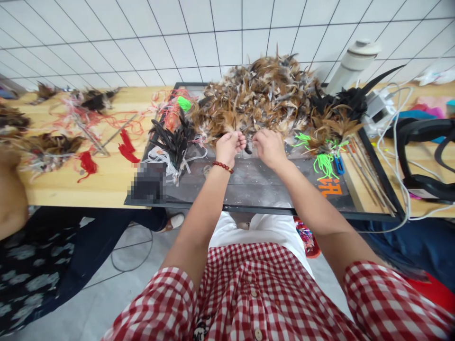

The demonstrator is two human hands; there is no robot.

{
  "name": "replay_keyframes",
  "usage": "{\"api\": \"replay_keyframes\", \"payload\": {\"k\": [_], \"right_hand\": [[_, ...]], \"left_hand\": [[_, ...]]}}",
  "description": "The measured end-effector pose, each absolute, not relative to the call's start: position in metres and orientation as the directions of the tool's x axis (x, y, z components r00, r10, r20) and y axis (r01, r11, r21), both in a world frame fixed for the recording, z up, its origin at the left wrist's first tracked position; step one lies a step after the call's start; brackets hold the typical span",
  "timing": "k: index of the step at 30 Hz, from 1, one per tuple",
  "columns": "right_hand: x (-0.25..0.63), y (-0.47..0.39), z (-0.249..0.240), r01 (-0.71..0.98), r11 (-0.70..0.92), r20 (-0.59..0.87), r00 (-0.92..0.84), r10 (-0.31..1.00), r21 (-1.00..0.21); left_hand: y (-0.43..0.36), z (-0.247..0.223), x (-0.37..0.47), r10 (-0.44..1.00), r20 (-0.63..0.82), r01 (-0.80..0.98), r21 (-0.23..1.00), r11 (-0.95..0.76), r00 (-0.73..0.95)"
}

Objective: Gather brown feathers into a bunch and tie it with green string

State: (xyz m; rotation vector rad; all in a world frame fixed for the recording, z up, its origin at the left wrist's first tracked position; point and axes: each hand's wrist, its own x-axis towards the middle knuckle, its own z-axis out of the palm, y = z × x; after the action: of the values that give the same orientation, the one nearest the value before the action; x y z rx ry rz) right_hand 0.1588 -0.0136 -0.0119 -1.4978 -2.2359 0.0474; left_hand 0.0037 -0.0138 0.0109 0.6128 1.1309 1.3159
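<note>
Pinching a tuft (229, 123), left fingers (241, 140) are over a tray (254, 185) of feathers (263, 92); right fingers (260, 138) narrowed, grip unclear.

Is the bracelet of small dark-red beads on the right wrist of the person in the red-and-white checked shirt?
No: the bracelet circles the wrist above the left hand; the right hand has none.

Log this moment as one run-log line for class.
left hand: pinched at near edge of brown feather pile | right hand: fingers curled, same edge | between hands: black feather
</note>
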Motion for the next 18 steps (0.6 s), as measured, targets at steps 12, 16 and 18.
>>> {"api": "replay_keyframes", "payload": {"k": [12,16,18], "right_hand": [[0.163,-0.016,-0.003,0.865,0.495,0.371,-0.433,0.821,-0.085],[0.162,-0.016,-0.003,0.863,0.494,0.388,-0.423,0.819,-0.103],[0.163,-0.015,-0.003,0.865,0.489,0.406,-0.407,0.818,-0.117]], "left_hand": [[-0.015,0.001,0.013,0.976,-0.211,-0.079,0.975,0.207,-0.053],[-0.015,-0.001,0.013,0.984,-0.175,0.063,0.983,0.174,0.013],[-0.015,-0.001,0.012,0.988,-0.154,0.119,0.981,0.151,0.018]]}}
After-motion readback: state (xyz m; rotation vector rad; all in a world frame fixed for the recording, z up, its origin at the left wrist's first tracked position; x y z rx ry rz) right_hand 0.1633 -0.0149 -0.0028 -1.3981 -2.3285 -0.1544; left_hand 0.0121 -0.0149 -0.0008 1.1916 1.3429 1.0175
